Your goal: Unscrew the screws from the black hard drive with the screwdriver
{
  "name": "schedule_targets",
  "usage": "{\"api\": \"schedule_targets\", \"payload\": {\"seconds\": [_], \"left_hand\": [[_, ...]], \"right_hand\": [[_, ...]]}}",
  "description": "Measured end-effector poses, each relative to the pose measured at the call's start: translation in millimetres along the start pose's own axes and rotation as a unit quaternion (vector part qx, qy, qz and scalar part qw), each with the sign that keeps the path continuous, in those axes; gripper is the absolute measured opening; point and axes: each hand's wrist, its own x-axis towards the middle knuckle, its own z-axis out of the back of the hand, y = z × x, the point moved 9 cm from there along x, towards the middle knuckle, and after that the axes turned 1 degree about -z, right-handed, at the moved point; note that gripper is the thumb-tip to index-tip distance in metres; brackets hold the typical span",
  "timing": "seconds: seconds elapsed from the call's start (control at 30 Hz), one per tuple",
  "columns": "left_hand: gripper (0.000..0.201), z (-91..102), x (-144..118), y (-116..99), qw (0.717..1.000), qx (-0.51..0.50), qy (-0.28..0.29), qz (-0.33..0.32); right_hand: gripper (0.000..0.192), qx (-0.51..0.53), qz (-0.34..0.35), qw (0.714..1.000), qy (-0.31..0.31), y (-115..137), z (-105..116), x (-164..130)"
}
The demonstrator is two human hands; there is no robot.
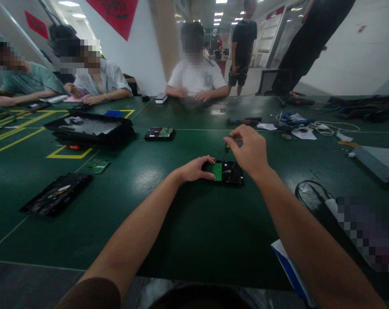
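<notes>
Near edge: a blue-and-white sheet (289, 268) lies at the table's (188, 223) near rim, under the right forearm and well short of the fingers.
Cable: a black looped cable (305, 189) lies to the right of the right hand, near the wrist.
Left hand: the left hand (194, 168) rests on the table with its fingers (207, 174) pressed together against the left end of the hard drive, thumb over its top edge.
Hard drive: the hard drive (228, 172) lies flat on the table, green circuit board up, touching the left fingers and directly below the right hand.
Right hand: the right hand (249, 150) hovers above the drive; its fingers (234, 136) pinch the top of a screwdriver.
Screwdriver: the screwdriver (227, 148) stands nearly upright, its tip down at the drive's far edge.
Left of the fingers: a black opened casing (55, 199) and a small green board (98, 165) lie well apart from the left hand.
Beyond the fingers: a second drive (160, 133) and a black tray (91, 128) lie farther out to the left; tools (244, 121) and white cables (310, 126) lie farther out to the right.
Far side: other people sit at the table's far edge, one in a white shirt (196, 77) straight across.
</notes>
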Motion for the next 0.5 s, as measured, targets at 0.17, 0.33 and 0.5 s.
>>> {"api": "schedule_targets", "payload": {"seconds": [0.17, 0.33, 0.5], "left_hand": [[0.064, -0.1, 1.4, 3.0, 1.0, -0.004, -0.004, -0.005], [0.067, -0.3, 0.5, 3.0, 1.0, -0.004, 0.0, 0.0], [0.066, 0.5, -0.5, -0.3, 1.0, -0.006, -0.002, -0.001]], "right_hand": [[0.007, -0.015, 0.014, 1.0, -0.009, 5.7, 2.7, -0.1], [0.009, 0.014, -0.006, 1.0, 0.0, -1.3, -1.6, 0.1], [0.008, 0.006, 0.007, 1.0, 0.006, 4.0, -0.2, -0.5]]}}
